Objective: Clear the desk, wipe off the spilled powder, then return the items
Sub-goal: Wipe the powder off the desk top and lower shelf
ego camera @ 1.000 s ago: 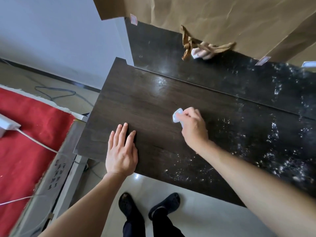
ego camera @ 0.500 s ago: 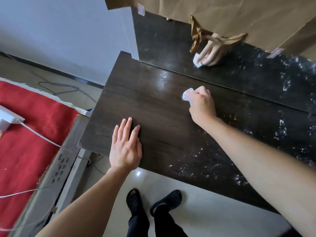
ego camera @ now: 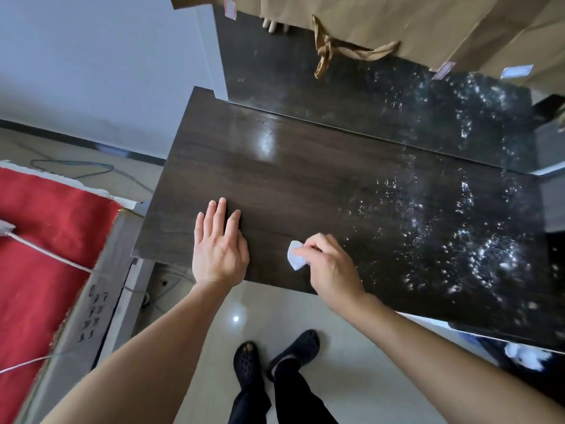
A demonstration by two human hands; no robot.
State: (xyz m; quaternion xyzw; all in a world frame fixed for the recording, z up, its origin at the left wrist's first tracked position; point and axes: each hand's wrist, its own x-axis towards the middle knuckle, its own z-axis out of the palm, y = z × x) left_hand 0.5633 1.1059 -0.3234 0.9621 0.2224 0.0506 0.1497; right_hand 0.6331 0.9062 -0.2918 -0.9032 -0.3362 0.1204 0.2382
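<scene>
Left hand: flat on the desk, fingers straight, grasping nothing.
Right hand: pinches a white wipe near the desk's near edge.
Powder: scattered right.

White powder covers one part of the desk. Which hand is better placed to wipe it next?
The right hand. It already grips the white wipe, and the powder lies on its side of the desk. The left hand rests flat on the powder-free part and holds nothing.
</scene>
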